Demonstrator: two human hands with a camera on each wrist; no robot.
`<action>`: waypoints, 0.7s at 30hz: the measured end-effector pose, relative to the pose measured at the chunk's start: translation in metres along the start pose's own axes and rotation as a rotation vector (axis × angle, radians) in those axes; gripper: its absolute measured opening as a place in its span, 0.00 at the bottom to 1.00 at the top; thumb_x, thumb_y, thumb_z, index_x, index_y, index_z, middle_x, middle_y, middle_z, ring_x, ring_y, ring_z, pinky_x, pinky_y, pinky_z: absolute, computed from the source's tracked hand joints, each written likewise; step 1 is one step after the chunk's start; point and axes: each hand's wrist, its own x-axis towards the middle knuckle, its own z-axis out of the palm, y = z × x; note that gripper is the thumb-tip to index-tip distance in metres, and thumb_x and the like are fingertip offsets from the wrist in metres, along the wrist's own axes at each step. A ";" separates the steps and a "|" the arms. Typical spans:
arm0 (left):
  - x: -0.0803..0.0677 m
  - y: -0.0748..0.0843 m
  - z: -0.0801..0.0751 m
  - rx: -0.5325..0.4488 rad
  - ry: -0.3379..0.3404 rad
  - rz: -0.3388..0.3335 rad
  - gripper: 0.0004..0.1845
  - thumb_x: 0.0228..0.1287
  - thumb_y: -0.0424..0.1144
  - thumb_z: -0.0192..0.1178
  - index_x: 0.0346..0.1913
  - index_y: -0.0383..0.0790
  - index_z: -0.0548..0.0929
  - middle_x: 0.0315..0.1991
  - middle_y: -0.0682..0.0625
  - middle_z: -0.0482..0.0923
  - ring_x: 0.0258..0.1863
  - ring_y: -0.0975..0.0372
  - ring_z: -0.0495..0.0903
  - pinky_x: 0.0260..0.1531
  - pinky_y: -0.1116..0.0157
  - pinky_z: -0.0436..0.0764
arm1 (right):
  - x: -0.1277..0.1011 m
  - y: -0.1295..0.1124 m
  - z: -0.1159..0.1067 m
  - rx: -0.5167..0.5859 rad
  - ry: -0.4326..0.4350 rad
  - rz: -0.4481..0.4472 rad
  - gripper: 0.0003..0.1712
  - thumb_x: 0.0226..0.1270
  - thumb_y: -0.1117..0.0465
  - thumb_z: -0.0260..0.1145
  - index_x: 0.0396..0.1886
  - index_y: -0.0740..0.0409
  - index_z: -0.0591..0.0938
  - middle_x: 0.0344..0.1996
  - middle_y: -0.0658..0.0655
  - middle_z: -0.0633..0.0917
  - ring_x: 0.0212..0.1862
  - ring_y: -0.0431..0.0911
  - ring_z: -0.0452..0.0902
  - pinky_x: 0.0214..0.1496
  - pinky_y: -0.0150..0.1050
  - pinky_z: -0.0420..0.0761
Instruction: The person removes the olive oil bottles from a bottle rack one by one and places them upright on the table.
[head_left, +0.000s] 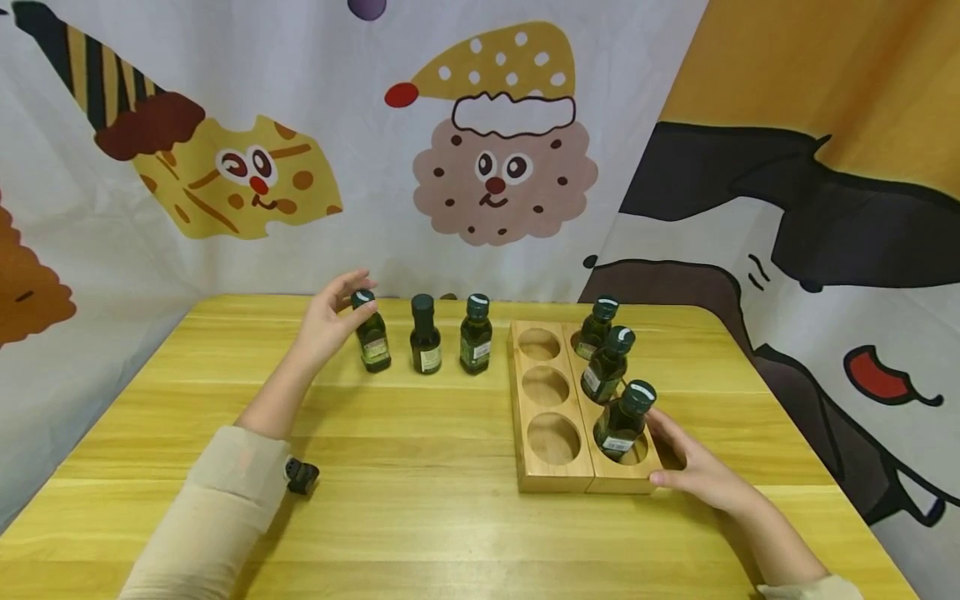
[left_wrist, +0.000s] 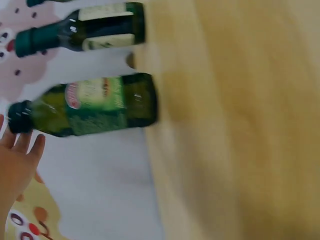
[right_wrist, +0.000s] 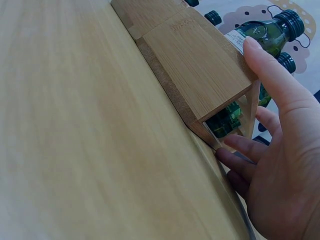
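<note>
Facing a hanging cloth point(head_left: 367, 167), printed at left with a cheese wedge point(head_left: 255, 185). Wearing a pale sleeve point(head_left: 210, 500) on the left arm, with a small black device point(head_left: 302, 476) beside its cuff, above a yellow wood-grained table point(head_left: 405, 533). Extending the left hand point(head_left: 330, 317) to the cap of the leftmost bottle point(head_left: 373, 342), with thumb in front and other fingers beside and beyond; touching around the cap, judging by the left wrist view, but cannot tell whether pinching it. Passing right to a slim-necked bottle point(head_left: 425, 346) with a pale label, upright on the table, then to a third bottle point(head_left: 476, 337), also upright, with a green-and-white label.

Moving along the cloth to a pink cookie figure point(head_left: 505, 212) in a dotted hat, then down to a wooden rack point(head_left: 555, 482) made of two blocks side by side, each with three round holes. Finding in the right block, one to a hole, a far bottle point(head_left: 596, 329), a middle bottle point(head_left: 606, 367) and a near bottle point(head_left: 622, 421), leaning rightward in the head view. Resting the right hand point(head_left: 705, 471) against the rack's near right corner, thumb and fingers spread apart, well away from the left hand. Ending at a printed red pepper point(head_left: 883, 379) on the cloth.
</note>
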 end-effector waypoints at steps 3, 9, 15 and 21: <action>-0.004 0.027 0.005 0.080 0.006 0.068 0.28 0.65 0.31 0.61 0.68 0.36 0.68 0.59 0.38 0.73 0.65 0.49 0.64 0.65 0.48 0.58 | 0.000 -0.001 0.000 0.006 0.001 0.010 0.51 0.56 0.70 0.69 0.75 0.65 0.50 0.66 0.80 0.56 0.64 0.26 0.56 0.61 0.20 0.55; -0.015 0.084 0.020 0.054 0.001 0.201 0.26 0.63 0.26 0.61 0.64 0.29 0.70 0.57 0.34 0.73 0.66 0.47 0.61 0.65 0.46 0.55 | 0.000 0.000 0.000 -0.005 0.005 0.017 0.51 0.56 0.71 0.68 0.75 0.62 0.50 0.66 0.78 0.58 0.64 0.27 0.56 0.61 0.20 0.55; -0.019 0.097 0.049 -0.016 -0.066 0.361 0.27 0.60 0.23 0.62 0.63 0.29 0.71 0.56 0.34 0.75 0.61 0.49 0.69 0.63 0.51 0.61 | 0.000 0.001 -0.001 0.005 0.000 0.018 0.51 0.56 0.70 0.68 0.75 0.63 0.50 0.67 0.78 0.57 0.65 0.27 0.55 0.61 0.19 0.55; -0.027 0.102 0.091 -0.109 -0.162 0.444 0.27 0.59 0.26 0.64 0.63 0.34 0.72 0.56 0.42 0.77 0.59 0.56 0.72 0.61 0.56 0.66 | -0.001 0.001 0.000 0.011 -0.002 0.033 0.51 0.57 0.69 0.68 0.76 0.60 0.50 0.67 0.78 0.57 0.65 0.26 0.55 0.61 0.19 0.54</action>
